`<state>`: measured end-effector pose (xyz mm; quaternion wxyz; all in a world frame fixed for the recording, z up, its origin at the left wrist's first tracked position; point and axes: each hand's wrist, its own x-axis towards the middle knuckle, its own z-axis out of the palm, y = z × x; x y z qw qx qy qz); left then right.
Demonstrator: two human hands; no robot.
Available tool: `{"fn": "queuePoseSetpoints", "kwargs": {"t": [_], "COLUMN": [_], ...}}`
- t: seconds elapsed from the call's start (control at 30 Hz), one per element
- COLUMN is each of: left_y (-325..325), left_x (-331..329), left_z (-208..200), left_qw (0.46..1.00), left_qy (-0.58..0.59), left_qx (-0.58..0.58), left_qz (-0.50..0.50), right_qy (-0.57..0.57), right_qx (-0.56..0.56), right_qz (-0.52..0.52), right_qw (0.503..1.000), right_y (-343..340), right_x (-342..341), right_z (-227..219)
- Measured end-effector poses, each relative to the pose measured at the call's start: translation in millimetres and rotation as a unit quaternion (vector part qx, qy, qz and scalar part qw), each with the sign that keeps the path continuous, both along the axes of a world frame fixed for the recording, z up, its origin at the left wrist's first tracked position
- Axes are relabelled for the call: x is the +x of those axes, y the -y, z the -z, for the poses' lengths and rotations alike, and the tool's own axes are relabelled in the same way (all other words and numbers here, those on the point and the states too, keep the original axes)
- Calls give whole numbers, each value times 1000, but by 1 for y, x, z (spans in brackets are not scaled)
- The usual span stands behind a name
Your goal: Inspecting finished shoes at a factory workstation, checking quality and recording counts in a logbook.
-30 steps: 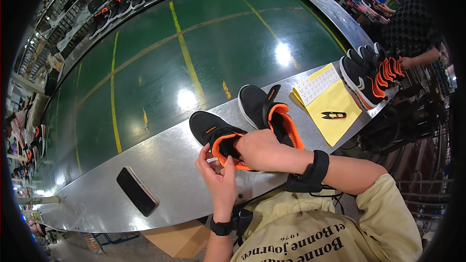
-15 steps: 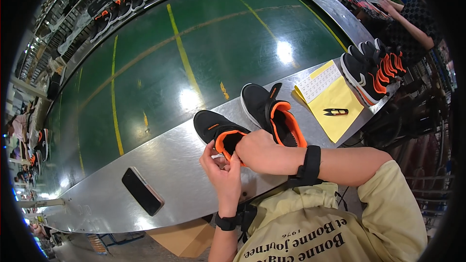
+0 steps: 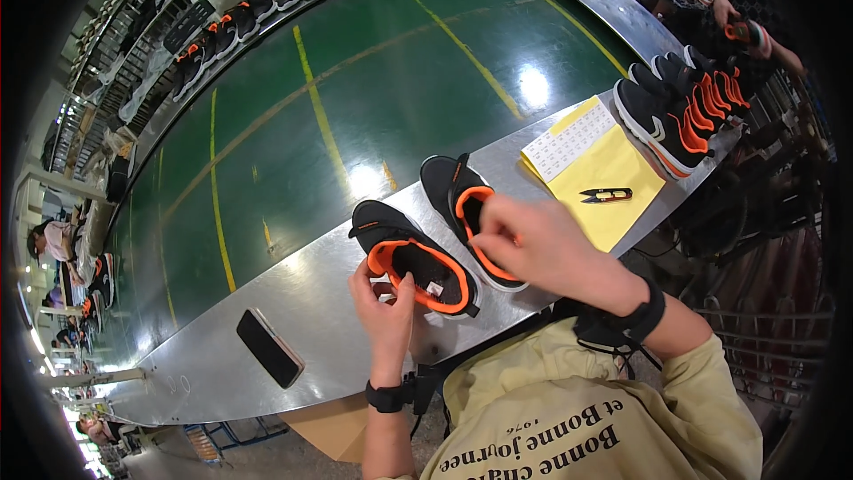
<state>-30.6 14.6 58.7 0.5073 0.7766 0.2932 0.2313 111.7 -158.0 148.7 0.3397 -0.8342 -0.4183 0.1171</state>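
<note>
A black shoe with orange collar lining [image 3: 380, 217] stands on the metal table edge, its strap lifted and a small white label inside. My left hand [image 3: 384, 307] pinches the near-left side of its collar, with a bit of white at the fingers. Just to the right, a matching shoe [image 3: 442, 181] lies with its opening toward me. Over that opening is my right hand [image 3: 542, 244], fingers curled together and slightly blurred. Whether anything is between those fingers is hidden.
Thread snips [image 3: 606, 196] lie on yellow paper [image 3: 613, 156] with a white printed sheet. Several black-orange shoes [image 3: 662, 129] line the right end. A phone [image 3: 269, 348] rests at left. Beyond is a green conveyor belt [image 3: 275, 151]. Another person's hand [image 3: 724, 11] is at far right.
My right hand has lifted off the left shoe and moved right over the other shoe. The left shoe's opening now shows fully, and its strap is raised. My left hand stays at its collar.
</note>
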Motion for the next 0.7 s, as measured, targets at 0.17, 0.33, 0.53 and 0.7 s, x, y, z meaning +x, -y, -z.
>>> {"fn": "queuePoseSetpoints", "kwargs": {"t": [0.17,0.33,0.53,0.7], "left_y": [-1,-8,9,7], "left_x": [10,38,56,86], "left_z": [-26,-88,-76,-69], "left_qw": [998,859,544,541], "left_qy": [-15,88,-40,-72], "left_qx": [43,414,673,651], "left_qz": [35,287,500,528], "right_qy": [-98,-194,-208,-147], "right_qx": [131,54,88,127], "right_qz": [123,111,81,117], "right_qw": [979,973,971,974], "right_y": [38,41,43,54], "right_x": [28,18,0,-10], "right_z": [37,64,76,75]}}
